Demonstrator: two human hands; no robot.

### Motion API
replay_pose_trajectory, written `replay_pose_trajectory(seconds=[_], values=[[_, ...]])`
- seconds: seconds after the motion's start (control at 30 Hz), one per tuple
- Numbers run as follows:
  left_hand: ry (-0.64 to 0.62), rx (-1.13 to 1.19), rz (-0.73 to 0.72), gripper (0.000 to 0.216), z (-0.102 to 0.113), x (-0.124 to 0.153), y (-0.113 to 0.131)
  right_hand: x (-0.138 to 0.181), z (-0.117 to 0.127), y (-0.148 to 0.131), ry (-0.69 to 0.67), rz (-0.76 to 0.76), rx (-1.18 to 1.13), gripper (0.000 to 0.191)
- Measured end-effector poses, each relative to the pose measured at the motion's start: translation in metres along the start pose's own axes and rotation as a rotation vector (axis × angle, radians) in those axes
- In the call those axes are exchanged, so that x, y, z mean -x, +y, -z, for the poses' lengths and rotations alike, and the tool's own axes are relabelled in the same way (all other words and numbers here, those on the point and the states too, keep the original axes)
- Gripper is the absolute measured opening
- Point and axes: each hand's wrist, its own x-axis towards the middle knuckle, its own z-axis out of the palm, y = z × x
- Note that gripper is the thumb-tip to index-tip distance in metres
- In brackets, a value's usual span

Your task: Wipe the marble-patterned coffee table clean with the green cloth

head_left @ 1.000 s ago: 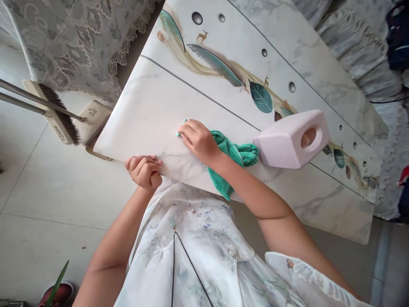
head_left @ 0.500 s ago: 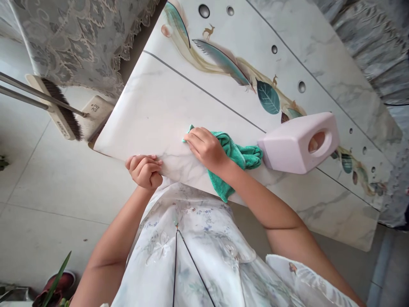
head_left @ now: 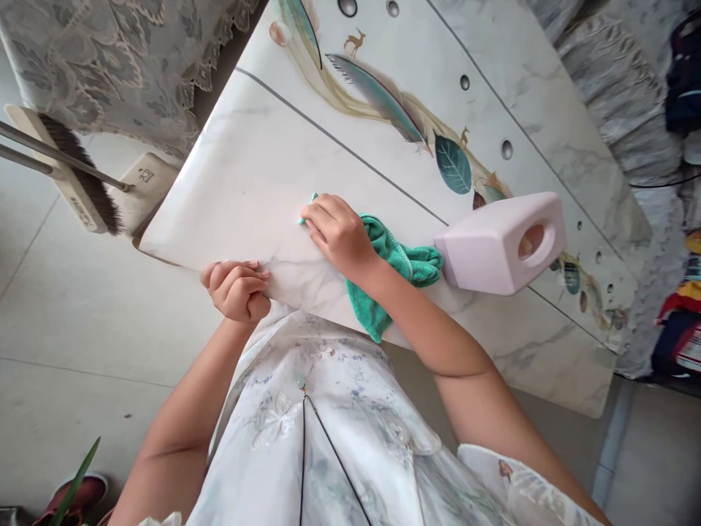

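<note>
My right hand (head_left: 335,234) presses a green cloth (head_left: 402,267) flat onto the marble-patterned table (head_left: 263,175), fingers closed over it. Part of the cloth hangs over the near edge. My left hand (head_left: 235,289) is curled in a loose fist at the table's near edge, with nothing visible in it. A pale pink tissue box (head_left: 501,245) stands on the table just right of the cloth, touching or almost touching it.
A broom head (head_left: 82,186) and a dustpan (head_left: 145,183) lean by the table's left corner on the tiled floor. A lace cloth (head_left: 120,58) hangs at the upper left. Grey fabric lies beyond the table at the upper right.
My right hand with the cloth slid slightly right, then back left along the tabletop. The view shifted a little. My left hand stayed at the edge.
</note>
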Motion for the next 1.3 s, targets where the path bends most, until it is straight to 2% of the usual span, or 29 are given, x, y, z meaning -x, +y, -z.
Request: replay_pose_trajectory(seconds=[0.17, 0.33, 0.63, 0.83, 1.0, 1.13, 1.3], values=[[0.016, -0.017, 0.027, 0.023, 0.0, 0.002, 0.001, 0.001, 0.003, -0.004, -0.002, 0.003, 0.004, 0.026], [-0.019, -0.009, 0.04, 0.023, 0.001, 0.002, 0.002, 0.0, 0.004, -0.007, 0.024, -0.044, 0.013, 0.025], [-0.03, -0.009, 0.008, 0.023, 0.0, 0.0, 0.001, 0.001, 0.005, -0.008, 0.017, -0.074, 0.029, 0.022], [-0.028, -0.011, 0.002, 0.025, 0.001, 0.0, 0.002, 0.0, 0.007, -0.004, -0.018, -0.005, 0.027, 0.022], [-0.06, -0.017, 0.021, 0.025, 0.003, 0.002, 0.003, -0.002, 0.005, -0.005, 0.041, -0.016, 0.059, 0.021], [-0.064, -0.063, 0.05, 0.028, 0.006, 0.009, 0.002, 0.003, 0.006, -0.007, 0.012, 0.008, 0.045, 0.023], [-0.105, -0.129, 0.083, 0.034, 0.009, 0.018, -0.001, 0.001, 0.002, -0.008, 0.01, -0.079, 0.032, 0.022]])
